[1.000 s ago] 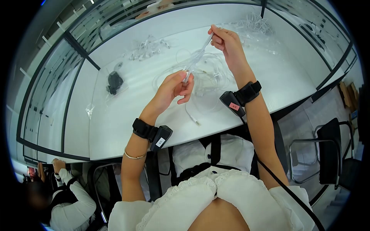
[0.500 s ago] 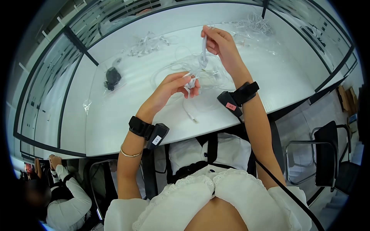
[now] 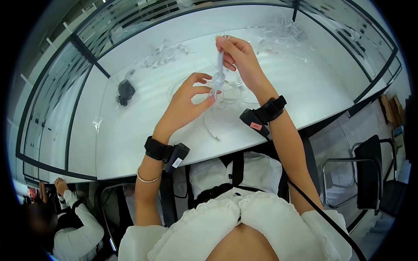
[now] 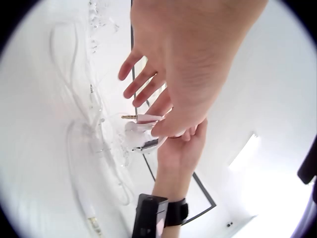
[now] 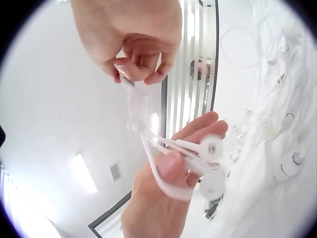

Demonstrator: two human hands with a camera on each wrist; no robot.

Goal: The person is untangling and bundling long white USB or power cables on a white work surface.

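Both hands hold one pair of white wired earphones point(image 3: 219, 78), its cable folded into a narrow bundle that stands nearly upright over the table. At the bundle's top, my right hand point(image 3: 241, 56) pinches it between thumb and curled fingers. Lower down, my left hand point(image 3: 185, 102) has its thumb against the cables, fingers spread behind them. The right wrist view shows round earbuds point(image 5: 212, 184) dangling beside the left thumb. A plug point(image 4: 130, 117) with a gold tip sticks out by the left thumb in the left wrist view. A looped part sits midway along the bundle.
Loose white cables point(image 3: 235, 91) lie on the white table point(image 3: 143, 130) below the hands. Small heaps of earphones point(image 3: 163, 55) and cables point(image 3: 283, 28) lie at the back. A black item point(image 3: 126, 90) in clear plastic is on the left. Partitions enclose the table; another person point(image 3: 80, 226) sits left.
My right hand has come left and slightly down, so the bundle is now more upright. The left hand's fingers have spread from a closer grip, and a loop shows midway along the bundle.
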